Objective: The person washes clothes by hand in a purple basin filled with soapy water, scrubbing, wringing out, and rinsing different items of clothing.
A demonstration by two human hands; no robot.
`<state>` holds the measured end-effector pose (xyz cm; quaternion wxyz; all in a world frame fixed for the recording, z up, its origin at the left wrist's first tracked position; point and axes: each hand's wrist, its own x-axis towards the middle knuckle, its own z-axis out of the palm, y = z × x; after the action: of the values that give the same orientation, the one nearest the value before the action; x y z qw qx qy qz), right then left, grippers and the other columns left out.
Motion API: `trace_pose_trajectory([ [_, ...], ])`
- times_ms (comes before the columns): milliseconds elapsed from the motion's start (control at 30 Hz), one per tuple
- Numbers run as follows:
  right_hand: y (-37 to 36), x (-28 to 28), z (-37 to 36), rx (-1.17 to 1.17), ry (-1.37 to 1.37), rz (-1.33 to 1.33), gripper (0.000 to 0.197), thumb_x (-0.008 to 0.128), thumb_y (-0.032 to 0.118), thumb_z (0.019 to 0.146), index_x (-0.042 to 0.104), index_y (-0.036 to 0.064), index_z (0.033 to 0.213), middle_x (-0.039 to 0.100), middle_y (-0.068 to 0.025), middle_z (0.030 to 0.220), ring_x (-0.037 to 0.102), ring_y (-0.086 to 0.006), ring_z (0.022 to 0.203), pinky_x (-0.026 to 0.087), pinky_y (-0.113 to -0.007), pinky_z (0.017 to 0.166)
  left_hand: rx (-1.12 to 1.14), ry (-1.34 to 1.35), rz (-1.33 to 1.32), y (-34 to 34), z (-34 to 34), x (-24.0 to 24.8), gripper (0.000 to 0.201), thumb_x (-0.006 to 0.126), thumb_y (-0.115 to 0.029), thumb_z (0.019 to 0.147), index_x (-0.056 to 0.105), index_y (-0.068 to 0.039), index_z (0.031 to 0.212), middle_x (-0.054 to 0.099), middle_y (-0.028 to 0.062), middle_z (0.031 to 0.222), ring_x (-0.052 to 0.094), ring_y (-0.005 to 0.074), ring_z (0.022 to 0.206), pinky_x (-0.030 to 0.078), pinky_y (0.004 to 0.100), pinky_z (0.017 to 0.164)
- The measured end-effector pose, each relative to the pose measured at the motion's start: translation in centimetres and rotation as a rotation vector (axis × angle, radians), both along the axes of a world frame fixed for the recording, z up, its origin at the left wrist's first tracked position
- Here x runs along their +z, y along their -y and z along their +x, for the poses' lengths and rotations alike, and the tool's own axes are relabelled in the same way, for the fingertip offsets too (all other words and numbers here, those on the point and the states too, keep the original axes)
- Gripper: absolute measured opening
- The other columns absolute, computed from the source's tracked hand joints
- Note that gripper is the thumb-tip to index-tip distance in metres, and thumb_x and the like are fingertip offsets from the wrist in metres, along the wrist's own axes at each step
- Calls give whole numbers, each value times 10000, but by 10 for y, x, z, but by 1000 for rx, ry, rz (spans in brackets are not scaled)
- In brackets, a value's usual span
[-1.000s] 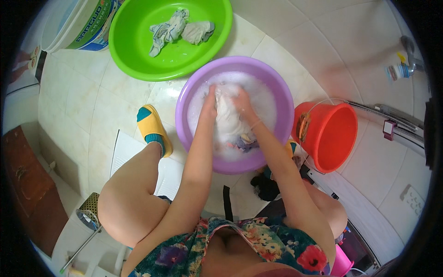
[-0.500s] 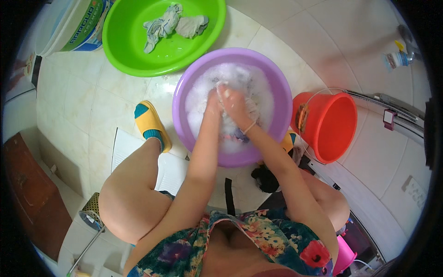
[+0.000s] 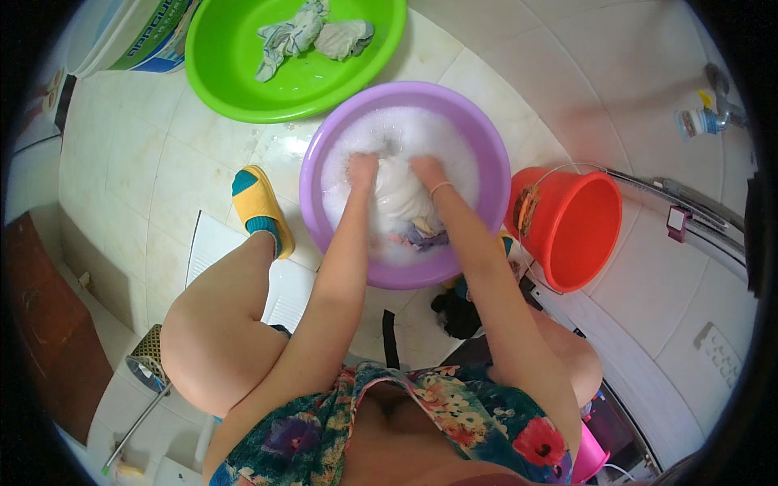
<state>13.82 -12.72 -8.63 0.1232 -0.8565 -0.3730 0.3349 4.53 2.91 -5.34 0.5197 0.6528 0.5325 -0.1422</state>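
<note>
In the purple basin (image 3: 493, 194), thick white suds (image 3: 466, 154) surround a wet white cloth (image 3: 399, 188) that stretches between my hands. My left hand (image 3: 362, 170) is curled closed at the cloth's left side, its fingertips sunk in foam. At the cloth's right side my right hand (image 3: 427, 170) grips too, with a thin bracelet at the wrist and fingers partly covered by suds. A bunched grey-purple cloth (image 3: 425, 236) with lighter patches lies nearer me in the basin, apart from both hands.
A green basin (image 3: 219, 81) at the far left holds two wrung cloths (image 3: 344, 39). A red bucket (image 3: 585, 231) stands right of the purple basin. Farther left is a large white tub (image 3: 138, 40). Black cloth (image 3: 456, 314) lies on the tiled floor near my right leg.
My hands were together above the suds; now they are apart and lower, on either side of the white cloth, which shows spread between them. The view has shifted slightly.
</note>
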Motion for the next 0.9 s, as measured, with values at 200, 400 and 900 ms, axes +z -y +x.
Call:
trace_pose_trajectory([
  [200,-106,115,-87,-226,-278,634,183,548,219,789,603,45,801,577,-159,770,559,-322,739,455,-409,657,645,496,-536,-32,-48,-45,295,573,-213,800,581,29,969,600,106,836,584,220,745,477,327,625],
  [400,-89,131,-64,-5,137,553,188,570,236,785,597,54,746,595,-165,715,559,-355,655,441,-456,579,770,720,-963,-1,-7,20,227,569,-201,829,576,17,894,594,74,782,577,185,667,472,293,551],
  [900,-57,82,-4,-449,234,22,359,433,334,845,603,18,818,590,-204,704,568,-375,660,433,-472,632,782,387,-973,27,18,41,369,551,-247,824,541,66,1019,606,125,894,586,232,778,475,339,711],
])
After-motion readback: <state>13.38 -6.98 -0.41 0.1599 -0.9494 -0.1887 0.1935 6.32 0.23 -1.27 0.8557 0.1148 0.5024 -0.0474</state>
